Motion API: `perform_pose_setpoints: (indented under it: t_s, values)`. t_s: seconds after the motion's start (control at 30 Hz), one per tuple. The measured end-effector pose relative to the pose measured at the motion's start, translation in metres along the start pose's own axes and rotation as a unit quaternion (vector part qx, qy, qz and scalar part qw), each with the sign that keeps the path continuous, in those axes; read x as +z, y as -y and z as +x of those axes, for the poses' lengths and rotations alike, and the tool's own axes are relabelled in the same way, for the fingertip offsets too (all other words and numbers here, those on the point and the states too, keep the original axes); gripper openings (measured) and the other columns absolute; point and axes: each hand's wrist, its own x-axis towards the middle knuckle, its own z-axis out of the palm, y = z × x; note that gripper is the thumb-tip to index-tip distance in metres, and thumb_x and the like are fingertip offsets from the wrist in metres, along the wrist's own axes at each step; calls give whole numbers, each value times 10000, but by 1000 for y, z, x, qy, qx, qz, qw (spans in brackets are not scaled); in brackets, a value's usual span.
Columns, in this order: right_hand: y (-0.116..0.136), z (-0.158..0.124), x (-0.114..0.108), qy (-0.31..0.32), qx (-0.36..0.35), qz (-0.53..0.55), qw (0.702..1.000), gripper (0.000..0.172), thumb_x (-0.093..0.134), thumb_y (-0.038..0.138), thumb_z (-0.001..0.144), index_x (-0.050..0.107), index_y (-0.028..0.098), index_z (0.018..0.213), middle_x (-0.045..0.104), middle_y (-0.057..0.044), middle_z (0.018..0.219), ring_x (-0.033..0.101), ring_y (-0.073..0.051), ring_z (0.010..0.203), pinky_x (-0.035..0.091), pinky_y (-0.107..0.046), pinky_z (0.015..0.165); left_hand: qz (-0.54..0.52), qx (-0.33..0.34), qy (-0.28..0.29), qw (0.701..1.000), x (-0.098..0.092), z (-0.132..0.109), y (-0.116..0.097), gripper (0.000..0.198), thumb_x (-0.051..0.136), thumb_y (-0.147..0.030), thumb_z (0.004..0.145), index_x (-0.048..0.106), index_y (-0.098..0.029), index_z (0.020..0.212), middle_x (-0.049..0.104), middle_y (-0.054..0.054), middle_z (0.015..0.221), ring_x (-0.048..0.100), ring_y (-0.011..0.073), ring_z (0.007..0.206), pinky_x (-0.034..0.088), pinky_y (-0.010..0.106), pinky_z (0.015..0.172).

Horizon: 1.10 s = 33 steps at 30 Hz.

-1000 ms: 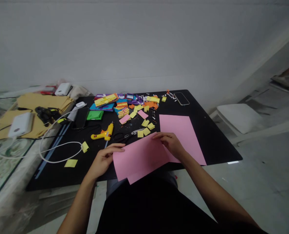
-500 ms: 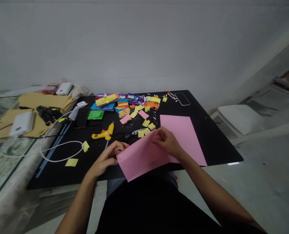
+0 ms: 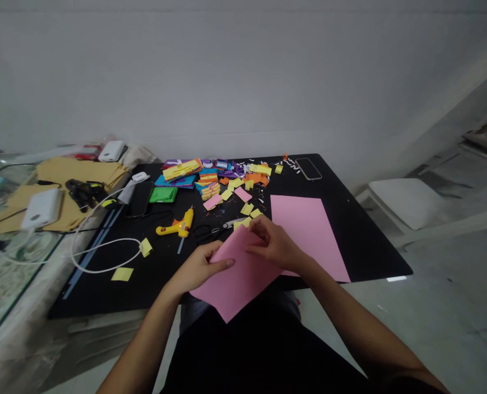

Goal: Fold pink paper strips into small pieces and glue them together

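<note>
A pink sheet of paper (image 3: 235, 284) is held up over the table's near edge, tilted and folded over on itself. My left hand (image 3: 200, 268) grips its left side, thumb on top and the other fingers behind. At the upper right corner, my right hand (image 3: 272, 243) pinches the paper between thumb and fingers. A second pink sheet (image 3: 309, 230) lies flat on the black table to the right, partly behind my right forearm. Just beyond the held paper are small yellow paper pieces (image 3: 247, 209), a utility knife (image 3: 228, 224) and dark scissors (image 3: 204, 231).
A yellow glue gun (image 3: 181, 223) lies left of centre. Folded green paper (image 3: 163, 194), colourful paper bundles (image 3: 181, 171) and scraps cover the back. A phone (image 3: 308, 169) rests back right. A white cable (image 3: 104, 271) loops at left; a white stool (image 3: 405, 202) stands right.
My left hand has moved onto the paper, its thumb now on top. The pink sheet has tilted, its lower corner swinging down, and my right hand has shifted slightly left with its corner.
</note>
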Motion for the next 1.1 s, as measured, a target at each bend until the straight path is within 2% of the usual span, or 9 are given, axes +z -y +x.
perform_pose_setpoints:
  t_s: [0.1, 0.23, 0.37, 0.47, 0.6, 0.73, 0.83, 0.97, 1.1]
  values:
    - [-1, -1, -5, -52, 13, -21, 998, 444, 885, 310, 764, 622, 267, 1118, 745, -33, 1030, 732, -239, 1000, 582, -399, 938, -71, -18, -65, 995, 0, -4, 4, 427, 836, -548, 818, 752, -185, 1027, 742, 29, 868, 653, 184, 702, 491, 250, 602]
    - [-5, -3, -9, -95, 68, 17, 993, 437, 906, 491, 750, 706, 224, 1032, 755, -37, 873, 742, -241, 853, 614, -392, 805, -158, -24, -154, 975, 0, -9, 4, 550, 905, -535, 743, 747, -182, 1135, 805, 67, 981, 726, 228, 789, 582, 313, 708]
    - [-4, -2, -5, -128, 91, 67, 985, 449, 909, 581, 724, 759, 194, 896, 770, -49, 842, 726, -224, 789, 600, -364, 743, -165, -9, -197, 966, 7, -7, 6, 579, 944, -496, 696, 753, -178, 1140, 817, 81, 1028, 742, 244, 853, 597, 339, 779]
    - [-1, -1, -1, -158, 74, 48, 984, 438, 936, 562, 689, 786, 194, 872, 778, -43, 824, 721, -223, 789, 579, -355, 741, -164, 2, -207, 965, 12, -4, 9, 586, 961, -470, 672, 747, -180, 1134, 815, 76, 1022, 744, 250, 873, 602, 357, 809]
    - [2, 0, 2, -152, 78, 44, 984, 370, 923, 514, 713, 795, 194, 848, 801, -51, 836, 742, -233, 807, 585, -363, 753, -144, 14, -208, 967, 15, -5, 10, 585, 963, -439, 685, 743, -185, 1164, 809, 84, 1081, 745, 260, 940, 599, 362, 849]
    - [1, 1, 4, -154, 90, 58, 982, 356, 923, 448, 704, 816, 184, 917, 833, -71, 891, 778, -252, 858, 612, -394, 823, -148, 16, -184, 972, 14, -8, 6, 600, 918, -468, 765, 726, -202, 1268, 798, 96, 1184, 743, 272, 1038, 595, 349, 881]
    - [0, 1, 5, -141, 93, 58, 984, 366, 919, 406, 707, 831, 180, 981, 849, -81, 937, 796, -265, 892, 629, -419, 868, -196, 11, -166, 966, 13, -9, 4, 571, 870, -531, 813, 733, -188, 1248, 803, 103, 1154, 753, 258, 967, 604, 335, 829]
    - [3, 2, 5, -111, 88, 84, 986, 374, 897, 353, 734, 835, 193, 1066, 860, -86, 1048, 811, -277, 982, 634, -449, 952, -221, 4, -181, 958, 12, -7, 5, 542, 911, -507, 775, 750, -175, 1172, 812, 86, 1060, 744, 216, 851, 597, 298, 764]
    - [7, 1, 6, -85, 89, 106, 987, 380, 850, 313, 771, 829, 196, 1131, 848, -98, 1152, 806, -278, 1053, 607, -478, 1036, -224, -3, -195, 955, 13, -7, 5, 559, 945, -474, 734, 752, -181, 1169, 817, 73, 1030, 745, 214, 830, 600, 299, 753]
